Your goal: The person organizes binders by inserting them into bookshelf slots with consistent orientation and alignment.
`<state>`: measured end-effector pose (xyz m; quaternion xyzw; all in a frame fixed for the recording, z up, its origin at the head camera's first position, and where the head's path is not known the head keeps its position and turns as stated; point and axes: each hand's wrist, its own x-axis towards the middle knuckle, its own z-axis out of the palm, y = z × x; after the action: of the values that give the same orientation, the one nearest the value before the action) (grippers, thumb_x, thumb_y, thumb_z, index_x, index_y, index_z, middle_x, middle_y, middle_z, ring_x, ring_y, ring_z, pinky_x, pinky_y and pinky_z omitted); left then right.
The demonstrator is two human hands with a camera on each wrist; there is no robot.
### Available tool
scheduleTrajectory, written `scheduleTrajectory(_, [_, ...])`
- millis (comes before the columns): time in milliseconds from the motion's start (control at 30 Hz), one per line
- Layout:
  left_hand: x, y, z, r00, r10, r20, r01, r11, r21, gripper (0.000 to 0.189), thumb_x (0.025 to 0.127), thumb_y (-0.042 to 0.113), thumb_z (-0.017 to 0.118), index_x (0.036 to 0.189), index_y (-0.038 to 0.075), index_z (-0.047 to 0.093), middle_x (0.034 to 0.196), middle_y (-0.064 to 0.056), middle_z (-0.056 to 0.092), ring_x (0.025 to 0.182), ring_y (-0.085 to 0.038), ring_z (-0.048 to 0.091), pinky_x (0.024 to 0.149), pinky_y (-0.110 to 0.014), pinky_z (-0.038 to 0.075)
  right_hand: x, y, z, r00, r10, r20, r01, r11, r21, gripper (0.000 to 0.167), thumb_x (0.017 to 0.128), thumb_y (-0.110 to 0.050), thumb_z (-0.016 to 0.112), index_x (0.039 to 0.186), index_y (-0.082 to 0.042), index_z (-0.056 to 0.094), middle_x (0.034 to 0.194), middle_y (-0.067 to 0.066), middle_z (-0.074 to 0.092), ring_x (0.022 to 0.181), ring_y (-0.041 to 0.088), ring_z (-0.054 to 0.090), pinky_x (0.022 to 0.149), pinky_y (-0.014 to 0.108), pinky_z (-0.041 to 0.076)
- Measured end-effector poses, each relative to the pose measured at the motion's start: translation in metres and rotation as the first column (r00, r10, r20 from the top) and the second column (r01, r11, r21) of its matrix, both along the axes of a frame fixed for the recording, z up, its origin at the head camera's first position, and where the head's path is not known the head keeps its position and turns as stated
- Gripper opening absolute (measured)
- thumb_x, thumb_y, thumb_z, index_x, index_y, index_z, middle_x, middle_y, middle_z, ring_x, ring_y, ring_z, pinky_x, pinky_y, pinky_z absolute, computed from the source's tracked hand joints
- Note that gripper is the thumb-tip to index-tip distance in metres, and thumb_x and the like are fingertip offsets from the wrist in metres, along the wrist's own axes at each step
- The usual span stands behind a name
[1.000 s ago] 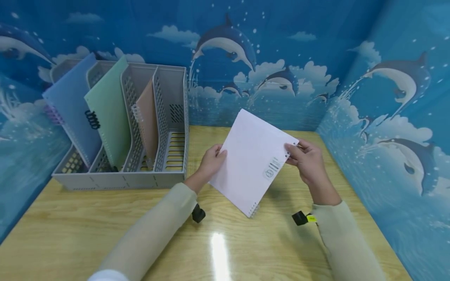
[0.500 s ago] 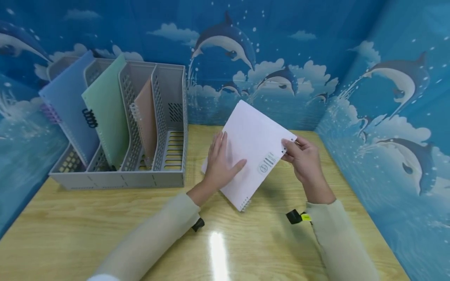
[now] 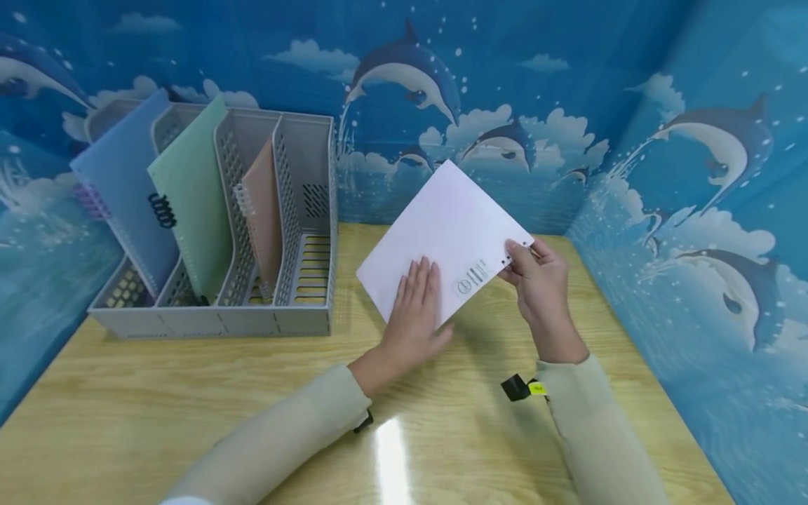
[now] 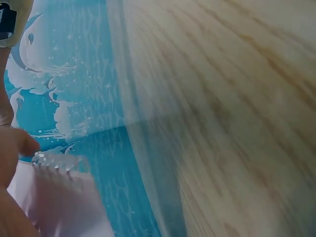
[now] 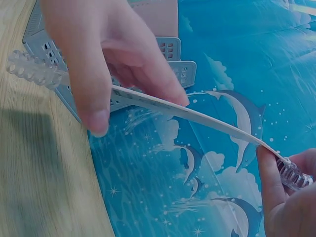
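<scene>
A spiral notebook (image 3: 442,217) with a pale whitish-pink cover is held tilted above the table, a printed barcode mark (image 3: 470,278) near its lower right edge. My right hand (image 3: 543,287) pinches its right corner by the binding, thumb on the cover. My left hand (image 3: 413,315) lies on the lower part of the cover with straight fingers, its thumb reaching past the lower edge. Seen from the right wrist, the notebook (image 5: 197,116) is edge-on and slightly bowed, with clear coils (image 5: 34,71) at one end. The left wrist view shows more clear coil (image 4: 59,165).
Left of the hands stands a grey file organizer (image 3: 208,324) with slots. It holds a blue notebook (image 3: 135,189), a green notebook (image 3: 196,196) and a smaller peach notebook (image 3: 263,214). Dolphin-printed blue cloth (image 3: 555,91) surrounds the wooden table (image 3: 221,400).
The left hand has gone from gripping the notebook's left edge to lying on its lower cover. The notebook has turned and its far corner has risen; the right hand keeps its pinch.
</scene>
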<state>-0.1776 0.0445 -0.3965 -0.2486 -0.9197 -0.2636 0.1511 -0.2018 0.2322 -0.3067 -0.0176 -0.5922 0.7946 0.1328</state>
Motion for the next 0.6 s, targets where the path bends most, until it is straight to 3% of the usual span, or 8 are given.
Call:
scheduleTrajectory(300, [0.002, 0.002, -0.001, 0.996, 0.077, -0.05, -0.075, 0.997, 0.023, 0.079, 0.089, 0.005, 0.06, 0.151, -0.009, 0.012, 0.157, -0.03, 0.006, 0.146, -0.041, 0.004, 0.118, -0.055, 0.012, 0.0, -0.007, -0.001, 0.998, -0.007, -0.054, 0.003, 0.997, -0.073, 0.017, 0.092, 0.002, 0.061, 0.107, -0.002, 0.068, 0.084, 0.01, 0.073, 0.067, 0.017, 0.071, 0.059, 0.026, 0.059])
scheduleTrajectory(467, [-0.002, 0.003, -0.001, 0.988, 0.151, -0.034, -0.15, 0.988, 0.049, 0.076, 0.087, -0.004, 0.056, 0.151, -0.007, 0.014, 0.157, -0.03, 0.009, 0.146, -0.04, 0.007, 0.118, -0.053, 0.015, -0.001, -0.015, -0.001, 0.997, -0.03, -0.07, 0.025, 0.997, -0.068, 0.015, 0.093, 0.002, 0.06, 0.103, -0.004, 0.069, 0.083, 0.008, 0.073, 0.069, 0.016, 0.072, 0.061, 0.027, 0.059])
scheduleTrajectory(600, [-0.006, 0.002, -0.002, 0.987, 0.16, -0.022, -0.158, 0.983, 0.094, 0.074, 0.087, -0.008, 0.055, 0.15, -0.01, 0.016, 0.155, -0.033, 0.014, 0.144, -0.041, 0.016, 0.117, -0.047, 0.023, -0.002, -0.021, -0.001, 0.996, -0.044, -0.083, 0.037, 0.996, -0.082, 0.015, 0.092, 0.003, 0.06, 0.102, -0.004, 0.069, 0.082, 0.008, 0.073, 0.069, 0.016, 0.072, 0.062, 0.028, 0.059])
